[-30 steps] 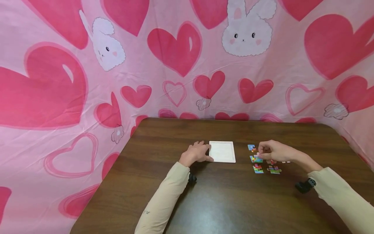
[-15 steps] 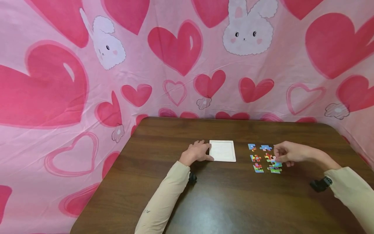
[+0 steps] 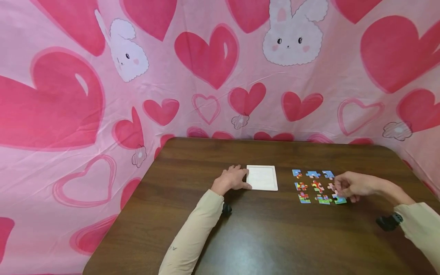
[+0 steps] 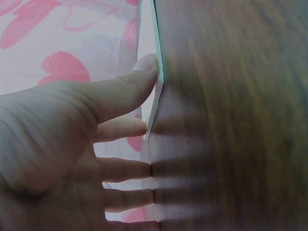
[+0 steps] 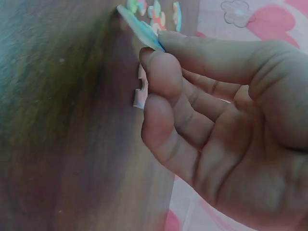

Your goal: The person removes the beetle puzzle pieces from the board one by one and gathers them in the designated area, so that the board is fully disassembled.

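A green and blue puzzle piece (image 3: 339, 199) is at the lower right of a spread of colourful puzzle pieces. My right hand (image 3: 359, 185) pinches it between thumb and forefinger, and in the right wrist view the piece (image 5: 139, 30) tilts, one end close over the table. Another piece (image 5: 141, 91) shows partly behind those fingers. My left hand (image 3: 231, 179) lies at the left side of a square white puzzle tray (image 3: 262, 178). Its thumb rests on the near corner and its forefinger touches the edge, with the other fingers straight on the table in the left wrist view.
Rows of separate puzzle pieces lie right of the tray, including a blue one (image 3: 313, 174) at the back and a red one (image 3: 317, 186) mid-spread. The brown wooden table (image 3: 268, 233) meets a pink heart-patterned cloth (image 3: 206, 114) at its back and left edges.
My right hand has carried the green and blue piece rightward and nearer, from the left column to the lower right corner, uncovering other pieces. The left hand and tray stay put.
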`<action>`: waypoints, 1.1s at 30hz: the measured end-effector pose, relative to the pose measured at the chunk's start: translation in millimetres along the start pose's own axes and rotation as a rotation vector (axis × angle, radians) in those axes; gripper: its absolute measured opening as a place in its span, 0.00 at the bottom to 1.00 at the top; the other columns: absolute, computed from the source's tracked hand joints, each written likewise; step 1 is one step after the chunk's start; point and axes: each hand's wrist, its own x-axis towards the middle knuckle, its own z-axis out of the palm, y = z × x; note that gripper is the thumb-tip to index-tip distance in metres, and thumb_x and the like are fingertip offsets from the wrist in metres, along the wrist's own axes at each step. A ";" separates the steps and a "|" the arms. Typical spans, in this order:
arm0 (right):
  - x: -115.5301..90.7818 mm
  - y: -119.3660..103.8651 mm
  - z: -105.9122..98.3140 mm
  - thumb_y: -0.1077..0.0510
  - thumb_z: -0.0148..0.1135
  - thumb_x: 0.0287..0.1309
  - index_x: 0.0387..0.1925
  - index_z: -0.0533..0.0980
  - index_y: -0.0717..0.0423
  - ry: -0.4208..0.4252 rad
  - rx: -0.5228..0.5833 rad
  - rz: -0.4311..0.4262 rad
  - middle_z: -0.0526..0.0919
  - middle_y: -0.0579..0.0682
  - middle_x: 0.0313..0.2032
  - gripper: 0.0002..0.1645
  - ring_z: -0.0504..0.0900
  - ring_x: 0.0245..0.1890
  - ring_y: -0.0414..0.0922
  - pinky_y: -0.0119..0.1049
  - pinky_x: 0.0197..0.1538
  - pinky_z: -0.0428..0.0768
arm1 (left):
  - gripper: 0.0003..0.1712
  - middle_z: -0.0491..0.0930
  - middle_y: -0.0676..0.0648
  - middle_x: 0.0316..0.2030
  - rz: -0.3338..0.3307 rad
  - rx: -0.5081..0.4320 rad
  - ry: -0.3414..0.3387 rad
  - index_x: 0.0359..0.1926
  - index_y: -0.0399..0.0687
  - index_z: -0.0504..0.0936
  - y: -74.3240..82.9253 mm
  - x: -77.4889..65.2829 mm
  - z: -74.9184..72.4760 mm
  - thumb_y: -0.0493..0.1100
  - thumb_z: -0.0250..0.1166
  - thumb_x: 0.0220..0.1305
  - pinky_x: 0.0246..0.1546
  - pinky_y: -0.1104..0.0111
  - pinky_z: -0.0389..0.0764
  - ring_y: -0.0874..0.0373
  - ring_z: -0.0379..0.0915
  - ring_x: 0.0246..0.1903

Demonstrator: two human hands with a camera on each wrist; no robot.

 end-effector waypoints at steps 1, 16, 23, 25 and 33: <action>-1.1 0.8 0.7 0.60 0.60 0.58 0.28 0.69 0.63 -0.004 0.011 0.008 0.74 0.48 0.19 0.11 0.74 0.14 0.38 0.35 0.15 0.74 | 0.38 0.60 0.44 0.66 0.001 0.000 0.001 0.63 0.60 0.67 0.3 -0.1 0.2 0.66 0.62 0.53 0.60 0.47 0.59 0.44 0.53 0.66; 4.0 0.1 5.9 0.56 0.63 0.55 0.24 0.67 0.61 0.024 -0.074 0.140 0.68 0.45 0.18 0.16 0.68 0.12 0.36 0.28 0.14 0.70 | 0.39 0.60 0.45 0.66 -0.004 0.002 0.006 0.63 0.59 0.67 -1.3 0.1 0.3 0.67 0.62 0.52 0.61 0.48 0.60 0.45 0.54 0.65; 2.3 1.3 10.0 0.55 0.63 0.56 0.26 0.68 0.60 0.022 -0.091 0.127 0.68 0.44 0.18 0.15 0.66 0.11 0.35 0.27 0.13 0.68 | 0.38 0.60 0.45 0.67 0.008 -0.007 -0.002 0.62 0.59 0.68 -2.0 -1.6 1.0 0.66 0.63 0.52 0.61 0.48 0.60 0.45 0.53 0.65; 2.3 1.8 10.3 0.54 0.62 0.57 0.27 0.69 0.60 0.044 -0.103 0.097 0.69 0.44 0.19 0.14 0.67 0.11 0.35 0.29 0.13 0.70 | 0.39 0.60 0.45 0.67 0.007 -0.011 -0.004 0.62 0.59 0.68 -2.3 -1.5 1.2 0.67 0.63 0.51 0.61 0.48 0.59 0.45 0.53 0.66; 14.1 -7.7 15.4 0.52 0.57 0.62 0.28 0.70 0.56 0.219 -0.175 0.031 0.76 0.49 0.20 0.12 0.75 0.16 0.41 0.36 0.17 0.74 | 0.34 0.67 0.46 0.61 0.032 0.001 -0.008 0.57 0.59 0.71 -1.8 -0.5 -4.0 0.67 0.62 0.52 0.55 0.50 0.67 0.46 0.62 0.59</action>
